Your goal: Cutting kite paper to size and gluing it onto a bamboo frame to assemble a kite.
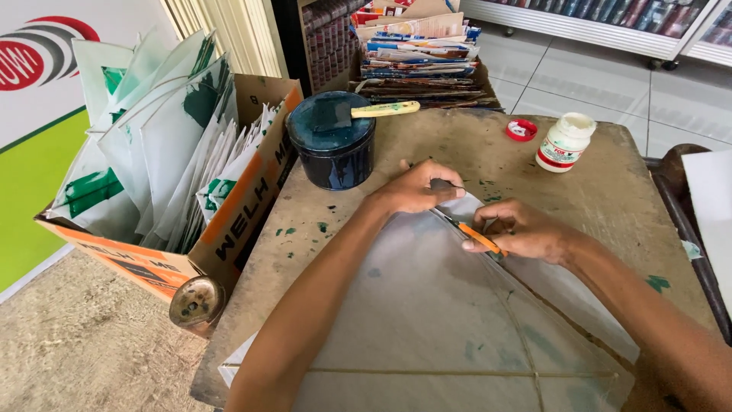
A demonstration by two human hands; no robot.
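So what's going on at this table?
A person is working on a pale paper kite lying flat on a worn table. The left hand presses down the kite's top corner, while the right hand holds an orange tool against its edge. A dark tin and a glue bottle stand nearby.
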